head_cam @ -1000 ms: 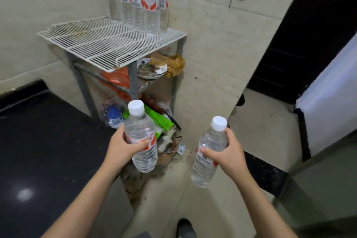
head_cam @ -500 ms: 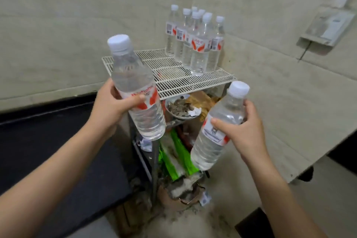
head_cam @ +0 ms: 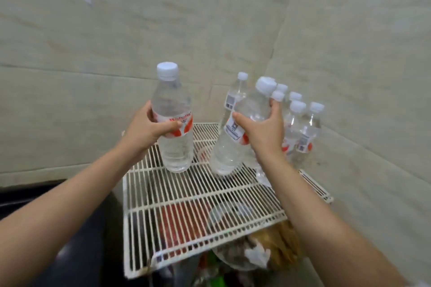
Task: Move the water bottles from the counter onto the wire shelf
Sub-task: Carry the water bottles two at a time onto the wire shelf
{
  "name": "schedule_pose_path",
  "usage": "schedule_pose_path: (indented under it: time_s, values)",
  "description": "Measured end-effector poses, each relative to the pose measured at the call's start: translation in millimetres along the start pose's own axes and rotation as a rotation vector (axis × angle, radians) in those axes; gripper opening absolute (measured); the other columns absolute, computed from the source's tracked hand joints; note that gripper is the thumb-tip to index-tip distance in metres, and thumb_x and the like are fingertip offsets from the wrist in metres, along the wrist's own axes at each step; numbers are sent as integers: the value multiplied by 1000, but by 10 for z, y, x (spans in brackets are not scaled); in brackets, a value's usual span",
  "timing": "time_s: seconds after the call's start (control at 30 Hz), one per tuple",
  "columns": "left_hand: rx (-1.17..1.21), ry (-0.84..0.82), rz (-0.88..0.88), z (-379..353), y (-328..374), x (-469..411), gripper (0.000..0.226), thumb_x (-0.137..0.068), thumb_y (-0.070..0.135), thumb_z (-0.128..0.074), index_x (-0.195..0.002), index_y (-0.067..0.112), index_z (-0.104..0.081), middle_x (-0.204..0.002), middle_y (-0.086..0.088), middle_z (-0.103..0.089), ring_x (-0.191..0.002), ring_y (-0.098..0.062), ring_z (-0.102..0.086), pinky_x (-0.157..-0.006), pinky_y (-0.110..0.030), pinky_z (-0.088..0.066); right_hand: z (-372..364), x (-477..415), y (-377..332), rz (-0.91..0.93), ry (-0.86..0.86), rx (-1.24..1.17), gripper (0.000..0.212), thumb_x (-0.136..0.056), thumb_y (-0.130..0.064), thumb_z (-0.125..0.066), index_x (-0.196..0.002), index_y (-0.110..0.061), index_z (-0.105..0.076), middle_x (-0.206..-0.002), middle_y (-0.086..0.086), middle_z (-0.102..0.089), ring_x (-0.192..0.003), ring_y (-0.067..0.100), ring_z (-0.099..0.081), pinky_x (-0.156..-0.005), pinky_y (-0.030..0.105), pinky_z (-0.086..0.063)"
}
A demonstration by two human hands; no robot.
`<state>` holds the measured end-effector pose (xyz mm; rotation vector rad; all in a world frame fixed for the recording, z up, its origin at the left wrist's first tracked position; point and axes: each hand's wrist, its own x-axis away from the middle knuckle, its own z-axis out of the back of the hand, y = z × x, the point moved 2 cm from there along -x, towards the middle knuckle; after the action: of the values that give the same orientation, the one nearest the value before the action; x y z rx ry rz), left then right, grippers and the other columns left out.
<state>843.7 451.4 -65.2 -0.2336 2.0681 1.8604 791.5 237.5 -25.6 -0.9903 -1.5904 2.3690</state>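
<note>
My left hand (head_cam: pixel 149 127) grips a clear water bottle (head_cam: pixel 173 123) with a white cap and red-and-white label, held upright just above the white wire shelf (head_cam: pixel 186 198). My right hand (head_cam: pixel 263 133) holds a second bottle (head_cam: pixel 235 142), tilted to the right, its base close to the shelf wires. Behind my right hand, several more bottles (head_cam: pixel 300 130) stand grouped at the shelf's back right corner against the wall. My right hand and arm hide part of that group.
Tiled walls (head_cam: pixel 349 77) meet in a corner right behind the shelf. A dark counter (head_cam: pixel 46 193) lies at lower left. Under the shelf sit a red item (head_cam: pixel 177 223), a plate with scraps (head_cam: pixel 247 254) and other clutter.
Both hands have moved forward and over the shelf with their bottles, which were in front of it before. The view has closed in on the shelf top.
</note>
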Motion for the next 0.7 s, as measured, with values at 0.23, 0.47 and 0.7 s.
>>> schedule_pose_path:
  time_s: [0.23, 0.47, 0.7]
  values:
    - [-44, -2, 98, 2, -587, -1006, 53, -46, 17, -80, -91, 30, -56, -93, 10, -66, -84, -5, -62, -67, -16, -52, -741, -1039, 399, -73, -5, 55, 80, -67, -32, -78, -134, -23, -36, -129, 0, -55, -115, 21, -54, -93, 33, -44]
    - [-120, -18, 108, -148, -825, -1719, 48, -65, -2, -75, -104, 17, -54, -90, 11, -63, -82, -5, -60, -72, -22, -48, -1240, -1516, 670, -105, -39, 137, 80, -68, -36, -76, -135, -25, -35, -132, 0, -54, -118, 23, -52, -99, 42, -43]
    - [-175, -148, 156, -160, -899, -1928, 55, -70, 2, -71, -117, 19, -48, -98, 9, -62, -90, -5, -60, -68, -15, -52, -1311, -1605, 800, -129, -79, 126, 78, -71, -37, -73, -136, -26, -31, -131, -2, -54, -117, 21, -52, -94, 34, -42]
